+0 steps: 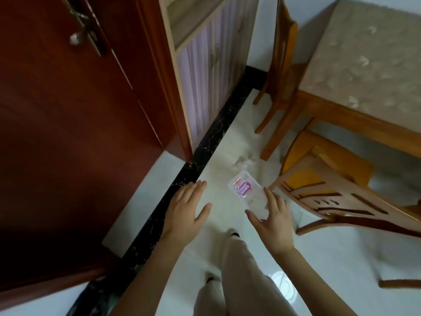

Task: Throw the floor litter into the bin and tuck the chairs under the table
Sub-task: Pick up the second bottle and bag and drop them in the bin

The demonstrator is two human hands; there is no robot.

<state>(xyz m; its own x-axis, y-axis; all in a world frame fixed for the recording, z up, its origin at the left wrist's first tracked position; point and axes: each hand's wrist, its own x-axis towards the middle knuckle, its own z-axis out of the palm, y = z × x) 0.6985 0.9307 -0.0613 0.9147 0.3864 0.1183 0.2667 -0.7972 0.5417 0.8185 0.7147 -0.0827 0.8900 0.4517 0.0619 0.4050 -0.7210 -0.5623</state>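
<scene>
One clear wrapper (247, 194), pink-purple label

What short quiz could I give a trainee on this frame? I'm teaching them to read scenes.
1. True or false: the right hand is closed around the clear plastic wrapper with pink print.
2. Which is nearer the wrapper: the near wooden chair or the dark red wooden door?
3. Fill in: the crumpled white paper scrap lies on the white ___ floor.

Key: 1 false, the hand is open, fingers spread; 2 the chair; 3 tiled.
</scene>
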